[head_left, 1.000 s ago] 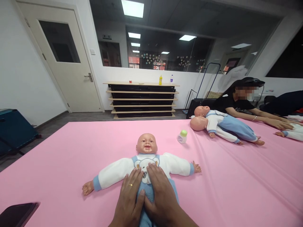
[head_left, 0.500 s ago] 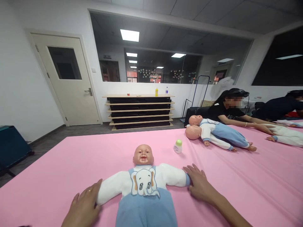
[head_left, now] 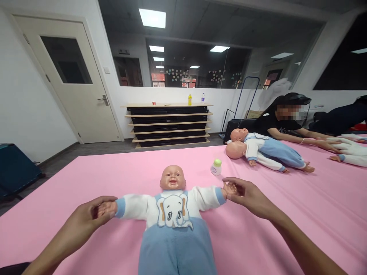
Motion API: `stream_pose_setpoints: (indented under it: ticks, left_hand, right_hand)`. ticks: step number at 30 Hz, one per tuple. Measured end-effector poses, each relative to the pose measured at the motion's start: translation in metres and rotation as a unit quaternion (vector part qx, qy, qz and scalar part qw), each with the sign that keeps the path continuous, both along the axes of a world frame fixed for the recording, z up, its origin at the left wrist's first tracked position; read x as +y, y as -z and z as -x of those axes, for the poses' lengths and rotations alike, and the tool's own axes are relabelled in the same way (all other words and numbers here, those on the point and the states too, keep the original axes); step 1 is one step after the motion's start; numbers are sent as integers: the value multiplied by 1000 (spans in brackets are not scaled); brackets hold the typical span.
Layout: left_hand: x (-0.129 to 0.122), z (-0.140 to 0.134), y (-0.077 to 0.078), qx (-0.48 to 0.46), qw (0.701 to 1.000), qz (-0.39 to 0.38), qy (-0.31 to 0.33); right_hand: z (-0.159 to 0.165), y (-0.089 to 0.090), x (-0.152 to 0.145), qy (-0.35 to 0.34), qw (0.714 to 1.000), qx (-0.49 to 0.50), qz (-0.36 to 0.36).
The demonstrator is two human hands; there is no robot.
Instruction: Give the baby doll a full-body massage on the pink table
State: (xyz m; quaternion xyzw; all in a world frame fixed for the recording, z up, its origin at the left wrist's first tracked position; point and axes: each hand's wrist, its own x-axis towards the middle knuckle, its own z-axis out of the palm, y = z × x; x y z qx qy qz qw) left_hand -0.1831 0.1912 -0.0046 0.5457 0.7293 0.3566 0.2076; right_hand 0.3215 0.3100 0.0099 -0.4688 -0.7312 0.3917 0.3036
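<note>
A baby doll [head_left: 174, 217] lies on its back on the pink table cover [head_left: 94, 172], its head away from me and both arms stretched sideways. It wears white sleeves with blue cuffs and blue overalls with an elephant on the chest. My left hand [head_left: 83, 221] has thumb and fingers curved round the doll's hand on the left. On the other side my right hand [head_left: 252, 196] grips the doll's other hand between thumb and fingers. A small white bottle with a green cap [head_left: 216, 167] stands beyond my right hand.
Two more dolls [head_left: 269, 151] lie together at the right. Behind them a person in black [head_left: 286, 118] reaches toward another doll [head_left: 351, 151]. A low stack of shelves [head_left: 169, 126] stands against the far wall, and a door [head_left: 61, 76] is at left.
Both my hands have gone from resting on the doll's lower sleeves and cuffs to holding its hands. The doll's left-side arm is now raised straighter outward. The view has tilted down slightly.
</note>
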Motion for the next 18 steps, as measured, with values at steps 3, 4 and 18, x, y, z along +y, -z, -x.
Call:
stream_pose_setpoints:
  ticks: [3, 4, 18]
  left_hand:
    - [12, -38, -17, -68, 997, -15, 41]
    - [16, -53, -21, -70, 996, -34, 40]
    - [73, -176, -40, 64, 954, 62, 286]
  right_hand:
    - [40, -5, -11, 51, 994, 70, -63]
    - [58, -4, -18, 67, 990, 73, -101]
    - [191, 56, -74, -109, 817, -158, -543]
